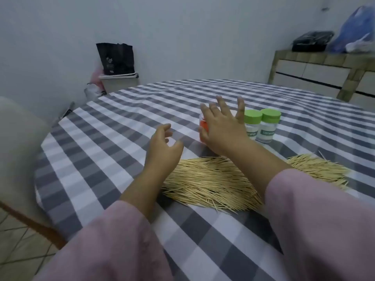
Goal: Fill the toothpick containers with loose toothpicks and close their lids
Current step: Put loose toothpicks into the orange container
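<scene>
My right hand [221, 126] spreads wide before the orange container [203, 128] — my left hand [164, 147] hovers loosely curled, empty. Loose toothpicks [213, 183] lie heaped nearby; two green-lidded containers [260, 126] stand beside.

My tabletop [105, 142] wears a grey-and-white checked cloth. Beyond its far left edge a black bag [116, 58] stands in a pale bin [118, 82]. Beyond its far right edge a drawer cabinet [324, 78] carries a blue plastic bag [357, 29].
</scene>
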